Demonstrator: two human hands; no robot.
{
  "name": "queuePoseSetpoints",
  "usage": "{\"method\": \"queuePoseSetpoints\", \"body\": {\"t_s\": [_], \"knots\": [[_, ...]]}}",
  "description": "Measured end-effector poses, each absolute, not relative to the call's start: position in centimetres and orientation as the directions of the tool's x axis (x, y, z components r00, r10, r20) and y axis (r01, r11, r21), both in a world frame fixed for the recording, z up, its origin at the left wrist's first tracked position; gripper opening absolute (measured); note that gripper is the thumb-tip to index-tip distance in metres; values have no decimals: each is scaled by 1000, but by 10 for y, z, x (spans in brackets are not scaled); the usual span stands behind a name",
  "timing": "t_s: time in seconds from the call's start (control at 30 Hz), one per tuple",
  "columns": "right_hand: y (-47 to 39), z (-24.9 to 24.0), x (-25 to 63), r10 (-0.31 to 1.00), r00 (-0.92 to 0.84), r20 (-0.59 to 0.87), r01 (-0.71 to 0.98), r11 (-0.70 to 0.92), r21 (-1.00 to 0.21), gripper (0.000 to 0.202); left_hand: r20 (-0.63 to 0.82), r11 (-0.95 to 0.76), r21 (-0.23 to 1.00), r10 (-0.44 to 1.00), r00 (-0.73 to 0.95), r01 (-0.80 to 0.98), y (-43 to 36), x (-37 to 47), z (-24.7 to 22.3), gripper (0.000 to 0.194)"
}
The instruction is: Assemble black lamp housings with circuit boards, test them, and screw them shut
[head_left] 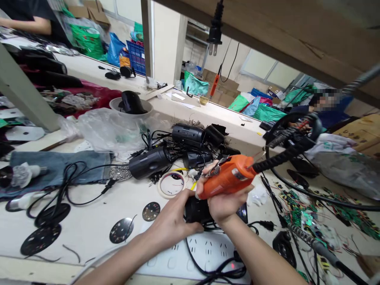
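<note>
My right hand (227, 204) is wrapped round an orange power tool (227, 177), whose black cable sleeve runs up to the right. Below the tool, my left hand (175, 215) grips a black cylindrical housing (197, 209) with thumb and fingers. The tool's working end is hidden near my left fingertips. Under both hands lies a white power strip (208, 247) with a black cord on it. A roll of tape (171, 184) rests just beyond my left hand.
Black housings (150, 162) with tangled cords are piled behind the tape. Round dark discs (121, 230) lie at left, near a denim cloth (59, 170). Green circuit boards (299, 211) cover the right side. A plug (214, 35) hangs overhead. A person's arm (26, 25) shows top left.
</note>
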State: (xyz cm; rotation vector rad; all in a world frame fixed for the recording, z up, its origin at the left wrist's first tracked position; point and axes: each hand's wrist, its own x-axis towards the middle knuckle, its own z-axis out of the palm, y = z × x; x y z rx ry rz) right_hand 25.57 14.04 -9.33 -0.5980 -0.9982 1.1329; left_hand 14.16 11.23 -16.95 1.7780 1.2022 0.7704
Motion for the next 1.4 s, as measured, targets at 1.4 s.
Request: {"method": "queuePoseSetpoints", "body": {"t_s": [1.4], "knots": [[96,-71,329,763,462,453,-238,598,-765,69,110,-304,764,930,350,569,104,147,-156,49]]}}
